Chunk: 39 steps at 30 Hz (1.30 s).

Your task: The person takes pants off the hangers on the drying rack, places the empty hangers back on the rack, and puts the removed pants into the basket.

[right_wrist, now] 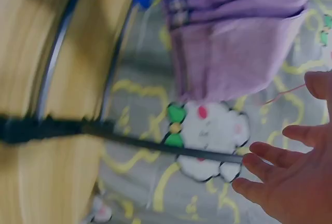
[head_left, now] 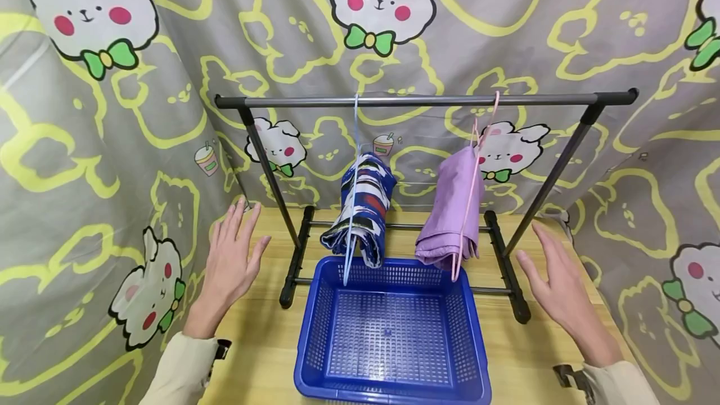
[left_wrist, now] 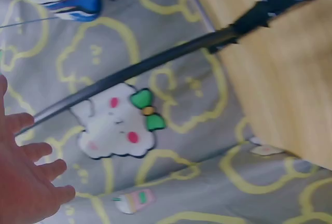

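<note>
My left hand (head_left: 232,259) is held out with straight fingers, left of the rack's left post (head_left: 270,174), and holds nothing. On the other side, my right hand (head_left: 557,277) is extended too, fingers spread, beside the right post. Between them, a blue, white and black patterned garment (head_left: 368,195) hangs folded over a light blue hanger (head_left: 355,189) on the rack's bar (head_left: 416,101). Further right, a folded purple garment (head_left: 452,205) hangs on a pink hanger (head_left: 469,217). In the right wrist view the purple garment (right_wrist: 233,53) shows above the fingers.
A blue plastic basket (head_left: 304,342) with perforated walls stands in front of the rack, below the garments. The rack's black feet (head_left: 500,267) stand on a wooden tabletop (head_left: 253,336). Grey patterned curtain (head_left: 315,36) surrounds the table at the back and sides.
</note>
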Motion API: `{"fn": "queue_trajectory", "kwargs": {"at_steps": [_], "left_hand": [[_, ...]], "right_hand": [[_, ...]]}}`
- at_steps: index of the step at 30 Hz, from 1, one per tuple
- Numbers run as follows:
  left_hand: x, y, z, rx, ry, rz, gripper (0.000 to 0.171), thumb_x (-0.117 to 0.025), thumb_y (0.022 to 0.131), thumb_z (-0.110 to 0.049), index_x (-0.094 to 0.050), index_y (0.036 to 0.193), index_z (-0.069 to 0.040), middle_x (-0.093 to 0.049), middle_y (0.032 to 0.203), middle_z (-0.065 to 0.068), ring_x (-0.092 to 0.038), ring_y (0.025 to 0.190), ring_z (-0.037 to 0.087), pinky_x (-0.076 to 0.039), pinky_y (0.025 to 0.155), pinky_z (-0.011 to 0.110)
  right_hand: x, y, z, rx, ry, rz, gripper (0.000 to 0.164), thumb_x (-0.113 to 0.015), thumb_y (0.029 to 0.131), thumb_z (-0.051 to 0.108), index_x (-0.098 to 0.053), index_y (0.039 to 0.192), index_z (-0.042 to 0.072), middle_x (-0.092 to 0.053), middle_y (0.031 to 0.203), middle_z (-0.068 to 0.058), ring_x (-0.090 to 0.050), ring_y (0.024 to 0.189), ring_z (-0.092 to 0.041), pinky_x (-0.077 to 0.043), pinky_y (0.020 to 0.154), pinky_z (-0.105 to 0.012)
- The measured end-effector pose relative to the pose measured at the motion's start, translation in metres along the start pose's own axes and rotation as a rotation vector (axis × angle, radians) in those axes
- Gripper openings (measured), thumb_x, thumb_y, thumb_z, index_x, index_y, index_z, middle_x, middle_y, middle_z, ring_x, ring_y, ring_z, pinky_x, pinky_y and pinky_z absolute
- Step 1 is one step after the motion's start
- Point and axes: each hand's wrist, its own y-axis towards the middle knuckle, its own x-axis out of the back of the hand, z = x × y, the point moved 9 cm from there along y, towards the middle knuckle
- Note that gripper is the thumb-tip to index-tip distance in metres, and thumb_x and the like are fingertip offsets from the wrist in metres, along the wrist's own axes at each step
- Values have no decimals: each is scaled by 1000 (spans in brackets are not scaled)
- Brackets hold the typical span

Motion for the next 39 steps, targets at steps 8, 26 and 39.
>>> {"fn": "queue_trajectory", "kwargs": {"at_steps": [8, 26, 39], "left_hand": [[33, 36, -32, -80, -77, -139, 59, -44, 109, -42, -37, 160, -15, -20, 169, 14, -25, 151, 43, -13, 121, 65], [84, 116, -80, -210, -71, -312, 62, -42, 106, -53, -44, 158, -19, -21, 168, 17, -14, 156, 35, -8, 123, 60], [98, 159, -95, -195, -37, -385, 57, -52, 104, -44, -48, 155, -20, -28, 166, 16, -14, 156, 31, -1, 123, 59]], "right_hand": [[-1, 10, 44, -77, 342, -20, 54, -55, 106, 11, -39, 157, 9, -59, 138, -18, -54, 124, -2, -40, 98, -6], [-41, 25, 94, -208, 1015, 114, 44, -48, 109, 11, -39, 150, -1, -73, 113, -8, -72, 98, -19, -60, 83, -32], [-52, 25, 97, -272, 924, 161, 52, -52, 109, 17, -33, 155, 2, -76, 99, -7, -76, 76, -22, -61, 61, -45]]}}
